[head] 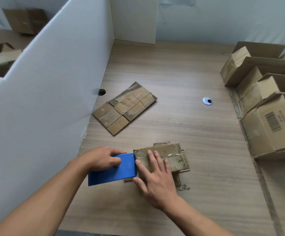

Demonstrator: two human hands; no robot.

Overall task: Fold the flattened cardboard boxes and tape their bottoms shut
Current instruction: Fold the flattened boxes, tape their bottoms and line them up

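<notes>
The table (181, 79) bears a flattened box (124, 108), a taped box (174, 155), assembled boxes (271, 126).

Lower centre: I see the person's left hand (104, 159) gripping a blue tape dispenser (114, 169), whose right edge meets the left edge of a small cardboard box (170, 155). The right hand (155, 174) presses flat on that box with its fingers straight and spread. I note a glossy strip of tape on the box top.

Centre: a flattened cardboard box (124, 108) lies on the wooden table (189, 74), just beside the white partition (44, 91) that fills the left of the frame.

Right edge: a row of folded boxes (266, 116), open sides up. Between them and the flattened box sits a round metal grommet (207, 101).
</notes>
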